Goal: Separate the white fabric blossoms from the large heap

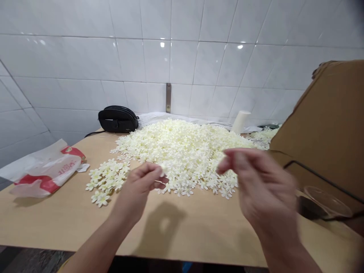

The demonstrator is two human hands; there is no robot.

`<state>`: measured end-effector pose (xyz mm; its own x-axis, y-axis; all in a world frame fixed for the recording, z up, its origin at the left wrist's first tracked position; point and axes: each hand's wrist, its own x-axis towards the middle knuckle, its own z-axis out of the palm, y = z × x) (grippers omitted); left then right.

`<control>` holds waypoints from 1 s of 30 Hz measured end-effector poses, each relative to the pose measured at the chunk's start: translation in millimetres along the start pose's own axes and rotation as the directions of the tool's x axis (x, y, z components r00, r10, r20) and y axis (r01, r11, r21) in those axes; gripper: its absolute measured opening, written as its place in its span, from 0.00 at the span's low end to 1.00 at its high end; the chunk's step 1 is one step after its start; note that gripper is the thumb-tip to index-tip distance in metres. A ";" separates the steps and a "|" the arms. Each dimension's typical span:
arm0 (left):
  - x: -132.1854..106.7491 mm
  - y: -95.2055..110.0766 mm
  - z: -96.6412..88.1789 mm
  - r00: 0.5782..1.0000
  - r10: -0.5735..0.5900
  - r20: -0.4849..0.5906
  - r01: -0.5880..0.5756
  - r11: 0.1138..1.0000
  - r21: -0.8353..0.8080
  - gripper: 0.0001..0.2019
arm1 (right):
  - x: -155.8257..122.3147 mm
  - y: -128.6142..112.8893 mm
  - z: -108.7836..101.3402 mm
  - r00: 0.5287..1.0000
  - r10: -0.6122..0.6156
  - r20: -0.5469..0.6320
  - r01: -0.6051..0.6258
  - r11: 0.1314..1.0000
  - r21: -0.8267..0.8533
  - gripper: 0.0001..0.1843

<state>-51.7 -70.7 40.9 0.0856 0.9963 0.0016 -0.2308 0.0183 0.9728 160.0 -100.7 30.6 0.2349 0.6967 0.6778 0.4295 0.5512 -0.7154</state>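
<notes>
Clock centred on the large heap of flowers (176, 146), 12 toward the tiled wall.

9 o'clock: red-and-white plastic bag (64, 168), crumpled, at the table's (204, 223) left side, presumably out of the working space. 8 o'clock: small group of flowers (109, 176), lying just beside the heap; the separation looks deliberate. 10 o'clock: black pouch (118, 119), near the wall, likely set back to free the front.

Between 7 and 8: left hand (139, 182), thumb and forefinger pinched on what appears to be a white piece (163, 172), probably a flower part; a fingertip grip would suit something so light.

Centre: the heap, piled within reach of both hands, the bare front edge leaving room for the forearms.

2 o'clock: white cone (240, 121), leaning behind the heap. 4 o'clock: right hand (260, 182), raised, thumb and forefinger close together; blurred, cannot tell whether anything is held. 3 o'clock: cardboard (327, 132), upright, perhaps acting as a side barrier.
</notes>
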 end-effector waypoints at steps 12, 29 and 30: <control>75.0 -39.2 32.2 0.977 0.055 0.204 -0.068 0.996 0.058 0.07 | 41.5 35.6 64.0 0.912 -0.053 0.407 0.139 0.973 -0.183 0.09; 81.8 -57.9 21.2 0.951 -0.148 0.272 0.214 0.949 -0.231 0.09 | 29.8 59.0 79.4 0.895 -0.056 0.443 0.189 0.947 -0.261 0.11; 82.1 -58.2 21.2 0.948 -0.157 0.276 0.227 0.943 -0.244 0.09 | 29.9 58.5 79.0 0.903 -0.033 0.429 0.152 0.957 -0.247 0.11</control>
<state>-10.6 8.2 -10.7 0.3847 0.9189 -0.0874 -0.4345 0.2639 0.8611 123.3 -11.3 -4.4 -0.1758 0.8079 0.5625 0.6625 0.5197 -0.5394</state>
